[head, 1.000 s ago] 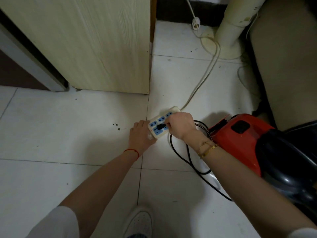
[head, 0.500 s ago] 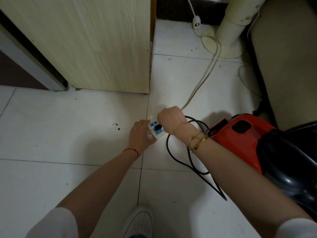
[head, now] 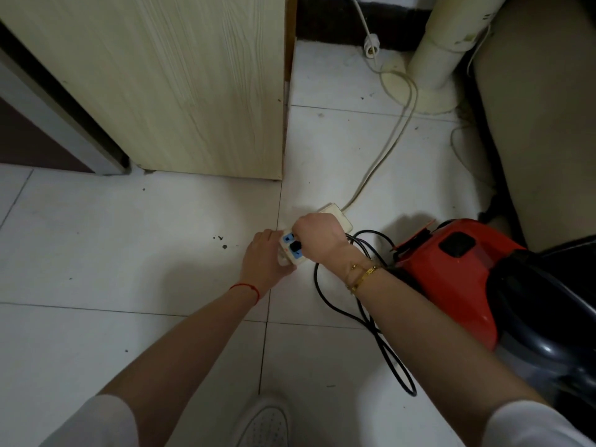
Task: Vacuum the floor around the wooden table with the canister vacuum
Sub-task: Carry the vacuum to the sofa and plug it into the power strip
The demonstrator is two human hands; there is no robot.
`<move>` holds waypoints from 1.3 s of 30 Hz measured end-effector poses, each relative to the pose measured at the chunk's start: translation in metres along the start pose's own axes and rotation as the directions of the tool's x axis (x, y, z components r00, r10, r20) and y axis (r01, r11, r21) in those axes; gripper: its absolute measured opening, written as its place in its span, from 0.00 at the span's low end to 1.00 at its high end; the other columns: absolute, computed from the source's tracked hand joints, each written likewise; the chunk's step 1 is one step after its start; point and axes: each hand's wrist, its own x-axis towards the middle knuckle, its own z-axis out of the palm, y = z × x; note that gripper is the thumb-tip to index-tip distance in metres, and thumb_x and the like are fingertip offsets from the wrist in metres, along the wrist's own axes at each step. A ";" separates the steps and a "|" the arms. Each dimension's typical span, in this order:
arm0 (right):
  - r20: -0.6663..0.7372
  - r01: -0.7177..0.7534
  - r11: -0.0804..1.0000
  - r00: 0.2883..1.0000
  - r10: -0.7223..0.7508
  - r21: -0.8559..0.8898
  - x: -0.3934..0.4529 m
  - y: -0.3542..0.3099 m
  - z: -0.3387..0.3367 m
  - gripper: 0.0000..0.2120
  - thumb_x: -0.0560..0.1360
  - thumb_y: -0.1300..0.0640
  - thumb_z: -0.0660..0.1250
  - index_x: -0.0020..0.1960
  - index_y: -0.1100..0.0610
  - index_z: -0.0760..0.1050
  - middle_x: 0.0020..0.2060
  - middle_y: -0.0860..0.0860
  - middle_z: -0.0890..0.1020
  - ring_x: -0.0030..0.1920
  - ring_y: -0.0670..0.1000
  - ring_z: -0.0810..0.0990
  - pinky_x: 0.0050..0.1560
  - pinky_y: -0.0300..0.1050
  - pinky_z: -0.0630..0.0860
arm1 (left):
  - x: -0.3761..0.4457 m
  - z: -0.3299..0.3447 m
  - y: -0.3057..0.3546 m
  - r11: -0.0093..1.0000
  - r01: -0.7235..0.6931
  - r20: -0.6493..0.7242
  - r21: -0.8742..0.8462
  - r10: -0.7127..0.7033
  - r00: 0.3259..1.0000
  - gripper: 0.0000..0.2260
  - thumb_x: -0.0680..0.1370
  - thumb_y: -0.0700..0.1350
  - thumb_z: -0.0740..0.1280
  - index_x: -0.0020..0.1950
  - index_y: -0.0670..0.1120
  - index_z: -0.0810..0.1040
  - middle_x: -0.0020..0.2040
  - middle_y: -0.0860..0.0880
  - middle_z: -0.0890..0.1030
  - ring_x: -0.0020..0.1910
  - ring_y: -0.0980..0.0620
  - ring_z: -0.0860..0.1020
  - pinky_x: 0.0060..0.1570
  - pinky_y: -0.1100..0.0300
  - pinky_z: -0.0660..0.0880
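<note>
Here, item by item: your left hand grips the near end of the power strip, pinning it against the tiled floor so it cannot slide. Your right hand is curled over the black plug, seated in a blue socket, likely pressing it home. The black cord loops loosely back to the red canister vacuum, parked just beside your right forearm, close to its outlet. The pale wood panel stands beyond; dark crumbs lie near your left hand, unvacuumed.
</note>
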 end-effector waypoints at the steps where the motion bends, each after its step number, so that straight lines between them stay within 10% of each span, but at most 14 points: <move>1: -0.011 -0.005 1.000 1.000 0.005 0.008 0.000 0.000 0.002 0.08 0.72 0.64 0.64 0.50 0.58 0.78 0.50 0.54 0.81 0.50 0.55 0.81 0.41 0.43 0.69 | 0.000 0.000 0.000 1.000 -0.001 0.005 0.004 0.001 1.000 0.30 0.65 0.49 0.78 0.63 0.44 0.73 0.57 0.46 0.76 0.56 0.48 0.72 0.53 0.60 0.67; 13: -0.200 -0.075 0.933 0.968 0.154 0.352 -0.026 0.016 0.015 0.20 0.82 0.50 0.53 0.71 0.57 0.66 0.60 0.57 0.76 0.60 0.58 0.73 0.57 0.51 0.70 | -0.006 -0.018 0.011 0.990 -0.120 0.099 0.078 0.112 0.989 0.33 0.74 0.48 0.71 0.74 0.39 0.62 0.70 0.42 0.67 0.69 0.45 0.65 0.68 0.53 0.65; 24: -0.382 -0.200 0.716 0.734 0.562 0.669 -0.117 0.065 -0.023 0.21 0.81 0.52 0.58 0.72 0.59 0.66 0.67 0.57 0.73 0.68 0.57 0.68 0.67 0.50 0.64 | 0.005 -0.069 0.103 0.898 -0.441 -0.083 0.004 0.440 0.894 0.20 0.80 0.41 0.62 0.72 0.41 0.66 0.68 0.44 0.70 0.68 0.48 0.67 0.68 0.59 0.62; 39: -0.474 -0.461 0.605 0.378 0.796 0.649 -0.275 0.117 0.000 0.19 0.79 0.54 0.60 0.68 0.60 0.69 0.63 0.56 0.75 0.66 0.56 0.70 0.70 0.50 0.65 | -0.017 -0.006 0.227 0.699 -0.713 0.116 -0.055 0.714 0.691 0.20 0.79 0.41 0.60 0.72 0.41 0.66 0.68 0.44 0.71 0.68 0.47 0.67 0.68 0.59 0.61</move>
